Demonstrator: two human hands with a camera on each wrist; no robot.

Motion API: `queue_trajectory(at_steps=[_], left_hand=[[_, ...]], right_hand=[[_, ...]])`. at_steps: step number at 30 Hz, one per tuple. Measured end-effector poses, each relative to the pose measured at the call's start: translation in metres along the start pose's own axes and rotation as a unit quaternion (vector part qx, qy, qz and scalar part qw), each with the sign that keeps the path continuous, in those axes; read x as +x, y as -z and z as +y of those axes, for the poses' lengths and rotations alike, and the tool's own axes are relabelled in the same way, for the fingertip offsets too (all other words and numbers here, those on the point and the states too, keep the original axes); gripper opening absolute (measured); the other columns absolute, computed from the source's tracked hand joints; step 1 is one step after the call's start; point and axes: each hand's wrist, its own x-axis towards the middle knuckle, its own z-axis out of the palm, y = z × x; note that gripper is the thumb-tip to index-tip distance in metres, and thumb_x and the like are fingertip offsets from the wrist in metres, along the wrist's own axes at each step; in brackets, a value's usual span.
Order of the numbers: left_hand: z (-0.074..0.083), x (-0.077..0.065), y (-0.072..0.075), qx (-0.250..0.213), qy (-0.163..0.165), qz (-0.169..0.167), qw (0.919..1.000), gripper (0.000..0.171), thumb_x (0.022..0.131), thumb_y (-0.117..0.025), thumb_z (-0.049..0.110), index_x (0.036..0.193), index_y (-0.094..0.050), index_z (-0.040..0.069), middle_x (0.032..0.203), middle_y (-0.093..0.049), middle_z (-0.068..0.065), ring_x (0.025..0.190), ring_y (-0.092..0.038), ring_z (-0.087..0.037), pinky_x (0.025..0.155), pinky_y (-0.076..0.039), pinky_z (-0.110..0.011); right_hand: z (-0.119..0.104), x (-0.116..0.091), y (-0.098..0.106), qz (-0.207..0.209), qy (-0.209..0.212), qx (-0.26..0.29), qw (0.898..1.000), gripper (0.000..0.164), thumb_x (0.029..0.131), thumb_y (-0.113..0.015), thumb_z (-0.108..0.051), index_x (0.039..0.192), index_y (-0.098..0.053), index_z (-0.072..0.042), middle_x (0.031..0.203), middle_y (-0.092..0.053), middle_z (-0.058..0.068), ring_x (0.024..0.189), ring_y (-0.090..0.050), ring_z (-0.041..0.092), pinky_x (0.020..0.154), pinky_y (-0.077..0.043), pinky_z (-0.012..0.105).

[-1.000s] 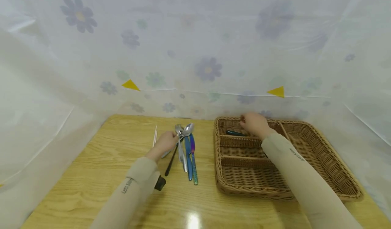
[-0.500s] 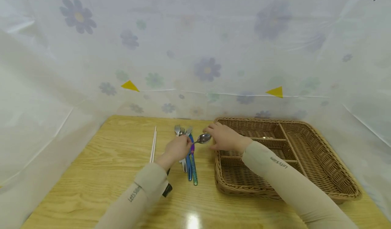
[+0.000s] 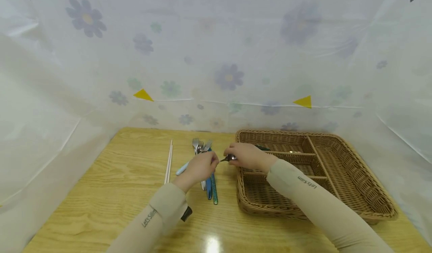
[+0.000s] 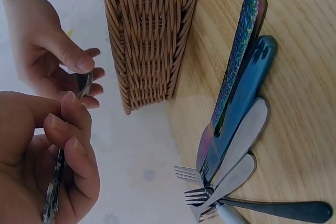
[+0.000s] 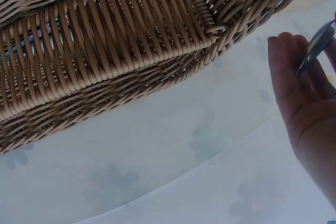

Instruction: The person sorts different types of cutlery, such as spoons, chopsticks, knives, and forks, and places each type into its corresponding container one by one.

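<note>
Between my two hands, just left of the wicker basket (image 3: 240, 193), is a metal spoon (image 3: 230, 157). My left hand (image 3: 201, 167) holds it by the handle, its fingers curled round it in the left wrist view. At the other end my right hand (image 3: 249, 156) pinches the spoon's bowl (image 4: 85, 83), thumb on one side and fingers behind. Below the left hand lies a pile of cutlery: forks (image 3: 195, 143), a blue knife (image 4: 247, 93), a knife with a patterned rainbow handle (image 4: 239, 56) and a black-handled piece (image 4: 283, 209). The hand partly hides the pile in the head view.
Left of the pile lie white chopsticks (image 3: 168, 163) on the wooden table (image 3: 111, 193). Dividers split the basket into several compartments; a dark handle (image 3: 262, 148) and something shiny (image 3: 295, 152) show in the back one. A flowered sheet (image 3: 202, 57) hangs behind.
My right hand came left out of the basket's back compartment and now grips the spoon's bowl. My left hand lifted the spoon from the pile and moved right.
</note>
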Motion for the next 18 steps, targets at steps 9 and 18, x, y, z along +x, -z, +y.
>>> queue_trajectory(at_steps=[9, 18], left_hand=[[0.000, 0.001, -0.005, -0.006, 0.009, -0.016, 0.9998, 0.018, 0.099, -0.044, 0.019, 0.099, -0.058, 0.008, 0.076, -0.063, -0.005, 0.052, -0.047, -0.012, 0.047, -0.036, -0.025], [-0.014, -0.006, -0.006, -0.026, 0.012, 0.003, 0.9996, 0.022, 0.098, -0.045, 0.019, 0.093, -0.060, 0.005, 0.064, -0.056, -0.003, 0.046, -0.040, -0.009, 0.040, -0.029, -0.021]], right_hand=[[-0.001, -0.002, -0.006, 0.036, 0.021, -0.080, 0.996, 0.025, 0.086, -0.067, -0.023, 0.109, -0.064, -0.013, 0.094, -0.063, 0.004, 0.075, -0.060, 0.013, 0.065, -0.051, 0.027], [0.015, -0.012, 0.000, 0.023, -0.018, -0.070, 0.997, 0.018, 0.084, -0.069, -0.020, 0.101, -0.065, -0.013, 0.091, -0.064, 0.001, 0.076, -0.062, 0.014, 0.067, -0.052, 0.030]])
